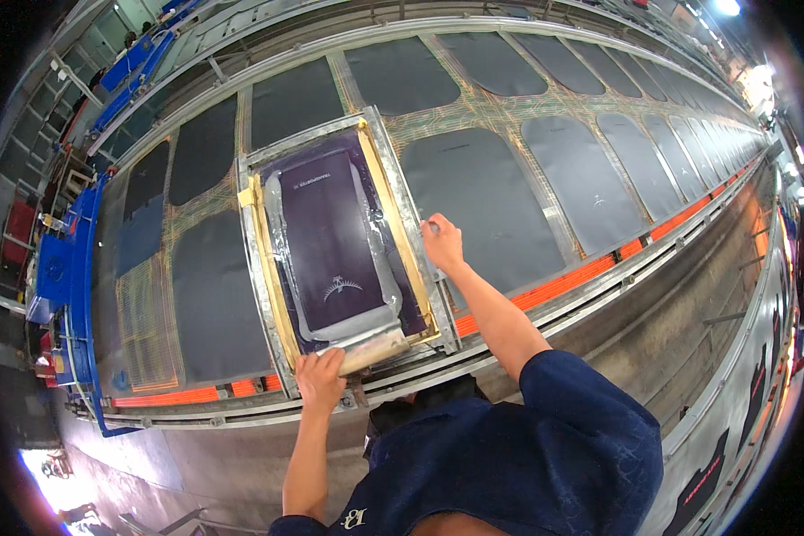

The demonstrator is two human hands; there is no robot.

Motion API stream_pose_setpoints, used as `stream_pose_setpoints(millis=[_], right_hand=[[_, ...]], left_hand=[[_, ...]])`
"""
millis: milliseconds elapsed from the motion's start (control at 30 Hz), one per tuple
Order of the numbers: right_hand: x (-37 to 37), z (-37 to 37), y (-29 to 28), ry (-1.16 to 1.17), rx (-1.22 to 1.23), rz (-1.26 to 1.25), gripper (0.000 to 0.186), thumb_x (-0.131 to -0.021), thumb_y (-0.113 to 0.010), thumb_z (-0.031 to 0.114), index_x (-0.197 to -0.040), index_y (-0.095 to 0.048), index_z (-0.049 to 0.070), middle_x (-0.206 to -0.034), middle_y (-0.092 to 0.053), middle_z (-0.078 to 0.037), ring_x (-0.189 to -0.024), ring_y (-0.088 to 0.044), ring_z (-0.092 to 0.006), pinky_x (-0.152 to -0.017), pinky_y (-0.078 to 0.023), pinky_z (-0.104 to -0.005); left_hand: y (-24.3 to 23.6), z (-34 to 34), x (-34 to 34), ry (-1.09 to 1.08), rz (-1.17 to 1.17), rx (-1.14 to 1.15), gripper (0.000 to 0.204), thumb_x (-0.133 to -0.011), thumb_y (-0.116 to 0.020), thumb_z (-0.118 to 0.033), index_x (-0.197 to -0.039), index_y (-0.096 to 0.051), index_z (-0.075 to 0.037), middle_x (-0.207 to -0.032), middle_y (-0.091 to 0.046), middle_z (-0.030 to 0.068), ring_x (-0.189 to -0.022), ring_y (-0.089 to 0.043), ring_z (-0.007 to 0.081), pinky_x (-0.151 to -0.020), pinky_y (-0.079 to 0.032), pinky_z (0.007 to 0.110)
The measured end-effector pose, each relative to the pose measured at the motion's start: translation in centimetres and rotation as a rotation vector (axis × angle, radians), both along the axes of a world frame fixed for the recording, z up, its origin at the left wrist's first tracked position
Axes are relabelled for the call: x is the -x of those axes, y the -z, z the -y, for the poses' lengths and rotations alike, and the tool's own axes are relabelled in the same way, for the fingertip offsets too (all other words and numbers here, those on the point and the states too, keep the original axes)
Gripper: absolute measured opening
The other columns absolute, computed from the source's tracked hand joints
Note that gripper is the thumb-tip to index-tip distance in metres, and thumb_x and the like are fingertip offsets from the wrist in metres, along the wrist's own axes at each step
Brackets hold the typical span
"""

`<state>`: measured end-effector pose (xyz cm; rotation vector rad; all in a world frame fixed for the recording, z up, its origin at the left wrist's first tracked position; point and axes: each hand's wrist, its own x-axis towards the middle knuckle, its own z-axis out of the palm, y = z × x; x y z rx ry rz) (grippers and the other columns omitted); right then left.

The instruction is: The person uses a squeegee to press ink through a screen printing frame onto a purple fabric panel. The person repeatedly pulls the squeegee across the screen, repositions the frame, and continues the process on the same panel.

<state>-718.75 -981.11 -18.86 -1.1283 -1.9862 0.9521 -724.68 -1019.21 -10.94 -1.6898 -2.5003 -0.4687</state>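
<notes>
A screen printing frame (397, 183) with metal sides and yellow-taped inner edges lies over the dark panels on a long table. Its dark purple screen (326, 241) bears pale lettering and a white emblem, and grey ink smears run around the printed area. Across the near end of the screen lies a squeegee (375, 351) with a pale handle. My left hand (320, 380) has its fingers curled over the frame's near left corner, close to the squeegee's left end. On the frame's right side my right hand (442, 243) is closed around the metal edge.
Rows of dark grey panels (478, 201) cover the long table on both sides of the frame. A metal rail (545, 313) and an orange strip (527, 299) run along its near edge. Blue machinery (82, 277) stands at the left end, and another table (732, 429) lies at right.
</notes>
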Motion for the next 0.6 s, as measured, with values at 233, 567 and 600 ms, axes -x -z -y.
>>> stream_pose_setpoints(millis=[233, 567, 600], right_hand=[[0.6, -0.1, 1.4, 0.034, 0.041, 0.047, 0.025, -0.093, -0.069, 0.031, -0.098, -0.069, 0.007, -0.065, -0.061, -0.019, -0.057, -0.06, -0.033, -0.057, -0.046, -0.0432], [0.8, -2.0, -4.0, -0.192, 0.053, 0.687, 0.036, -0.09, -0.069, 0.043, -0.111, -0.075, 0.014, -0.096, -0.074, -0.023, -0.091, -0.071, -0.0453, -0.082, -0.057, -0.0521], [0.7, -3.3, -3.1, -0.256, 0.005, 0.75, 0.039, -0.09, -0.07, 0.046, -0.114, -0.076, 0.015, -0.1, -0.074, -0.023, -0.09, -0.072, -0.045, -0.084, -0.057, -0.0512]], left_hand=[[1.3, 0.0, 1.8, 0.015, -0.032, -0.011, 0.048, -0.06, -0.074, -0.003, -0.108, -0.072, -0.011, -0.111, -0.071, -0.0024, -0.085, -0.059, 0.0201, -0.081, -0.043, 0.038], [4.4, -13.4, 21.3, 0.01, -0.079, 0.009, 0.045, -0.068, -0.072, -0.004, -0.112, -0.073, -0.014, -0.117, -0.072, -0.0008, -0.101, -0.061, 0.0225, -0.095, -0.043, 0.043], [5.1, -15.3, 23.8, 0.01, -0.107, -0.01, 0.044, -0.07, -0.072, -0.003, -0.113, -0.073, -0.014, -0.118, -0.071, -0.0004, -0.106, -0.062, 0.0231, -0.095, -0.042, 0.045]])
